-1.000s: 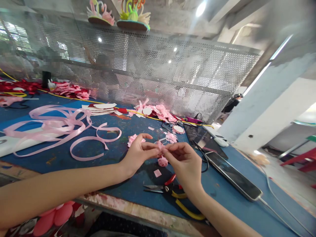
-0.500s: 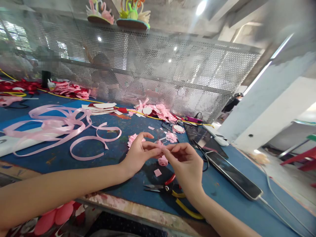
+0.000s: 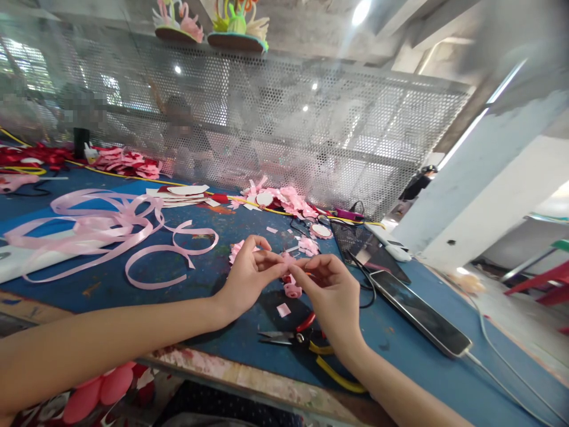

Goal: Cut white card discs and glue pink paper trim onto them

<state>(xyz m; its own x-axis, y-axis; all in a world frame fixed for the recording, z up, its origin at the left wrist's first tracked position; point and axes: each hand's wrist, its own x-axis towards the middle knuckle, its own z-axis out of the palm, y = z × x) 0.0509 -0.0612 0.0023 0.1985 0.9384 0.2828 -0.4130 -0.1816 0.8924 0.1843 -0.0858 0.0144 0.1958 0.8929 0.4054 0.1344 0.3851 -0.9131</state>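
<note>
My left hand (image 3: 253, 276) and my right hand (image 3: 333, 290) meet above the blue table, fingertips pinched together on a small pink ribbon piece (image 3: 288, 259). Its shape is mostly hidden by the fingers. Just below the fingertips shows a rolled pink ribbon rose (image 3: 292, 289); whether it is joined to the held piece I cannot tell. A small pink ribbon square (image 3: 283, 310) lies flat nearer to me. Scissors (image 3: 300, 338) with red and yellow handles rest partly under my right hand. Beyond my left hand is a pink ruffled flower (image 3: 236, 251), partly covered.
Loose pink ribbon (image 3: 155, 255) spreads in loops at the left. Pink petals (image 3: 293, 201) and white card pieces (image 3: 186, 193) lie at the back, along a yellow cable. A phone (image 3: 420, 311) with a charging cord is at the right. A perforated metal screen (image 3: 267, 118) stands behind.
Both hands have shifted very slightly, with my right hand a little further left. The fingertips stay pinched on the small pink ribbon piece.
</note>
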